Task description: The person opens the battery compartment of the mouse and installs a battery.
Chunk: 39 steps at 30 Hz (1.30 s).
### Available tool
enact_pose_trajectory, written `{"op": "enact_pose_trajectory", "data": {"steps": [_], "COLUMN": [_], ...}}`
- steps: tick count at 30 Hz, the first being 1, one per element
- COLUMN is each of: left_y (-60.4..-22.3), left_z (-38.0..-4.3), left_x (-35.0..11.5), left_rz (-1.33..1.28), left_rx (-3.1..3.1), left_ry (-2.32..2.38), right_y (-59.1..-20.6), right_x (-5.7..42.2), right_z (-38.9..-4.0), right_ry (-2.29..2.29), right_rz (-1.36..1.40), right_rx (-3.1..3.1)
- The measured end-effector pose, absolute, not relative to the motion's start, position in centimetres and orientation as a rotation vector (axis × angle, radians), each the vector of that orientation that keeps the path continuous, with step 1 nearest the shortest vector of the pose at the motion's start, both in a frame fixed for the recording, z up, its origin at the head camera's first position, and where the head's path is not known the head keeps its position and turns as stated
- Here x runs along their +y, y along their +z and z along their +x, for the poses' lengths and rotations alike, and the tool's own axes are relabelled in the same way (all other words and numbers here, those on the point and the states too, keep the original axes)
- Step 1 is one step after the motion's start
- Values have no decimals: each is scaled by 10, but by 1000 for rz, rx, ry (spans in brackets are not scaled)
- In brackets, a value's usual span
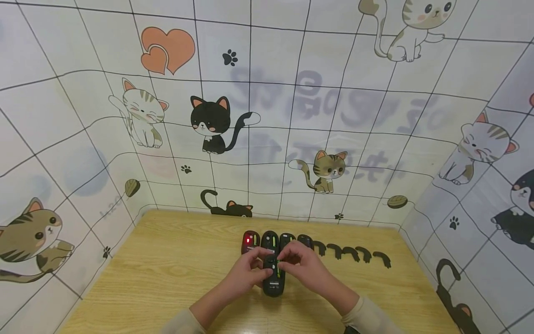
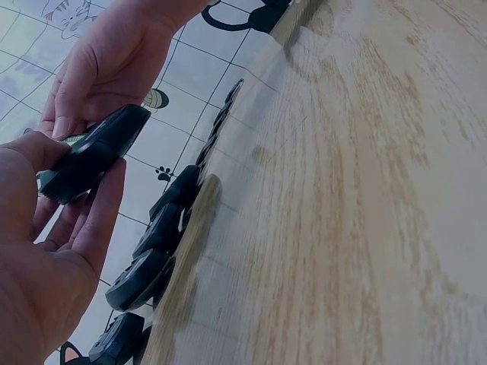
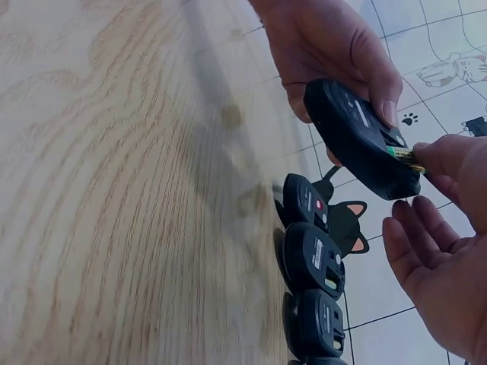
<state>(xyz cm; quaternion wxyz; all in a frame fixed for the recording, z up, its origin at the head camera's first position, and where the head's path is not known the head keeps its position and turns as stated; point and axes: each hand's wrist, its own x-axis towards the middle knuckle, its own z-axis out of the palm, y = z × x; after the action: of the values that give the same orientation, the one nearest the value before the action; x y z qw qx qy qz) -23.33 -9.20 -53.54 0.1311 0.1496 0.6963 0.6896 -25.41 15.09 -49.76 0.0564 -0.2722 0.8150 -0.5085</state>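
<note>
My left hand (image 1: 244,273) grips a black computer mouse (image 1: 273,284), its underside turned up and its battery slot uncovered. The thumb lies on the mouse's underside, with the other fingers round its side and beneath. At the slot, my right hand (image 1: 306,266) pinches a small green-and-yellow battery (image 3: 405,157) between thumb and index finger. One end of the battery is in the slot; the end toward my right hand still sticks out. In the right wrist view, the other fingers of my right hand hang below the mouse (image 3: 358,137). Both wrist views show the mouse held above the table.
Behind my hands, several black mice (image 1: 269,239) lie underside up in a row on the wooden table (image 1: 175,260). The leftmost mouse (image 1: 250,241) glows red. To their right lie several curved black covers (image 1: 350,253). A cat-print sheet (image 1: 267,116) hangs behind the table.
</note>
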Motion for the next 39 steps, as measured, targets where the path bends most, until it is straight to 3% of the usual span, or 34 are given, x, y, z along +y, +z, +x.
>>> {"op": "enact_pose_trajectory", "data": {"steps": [39], "left_y": [-534], "left_z": [-235], "left_x": [-90], "left_rz": [423], "left_rx": [2097], "left_ry": [2015], "right_y": [-504], "right_x": [146], "right_z": [-253], "right_ry": [-1696], "right_rz": [-727], "right_rx": [2352]}}
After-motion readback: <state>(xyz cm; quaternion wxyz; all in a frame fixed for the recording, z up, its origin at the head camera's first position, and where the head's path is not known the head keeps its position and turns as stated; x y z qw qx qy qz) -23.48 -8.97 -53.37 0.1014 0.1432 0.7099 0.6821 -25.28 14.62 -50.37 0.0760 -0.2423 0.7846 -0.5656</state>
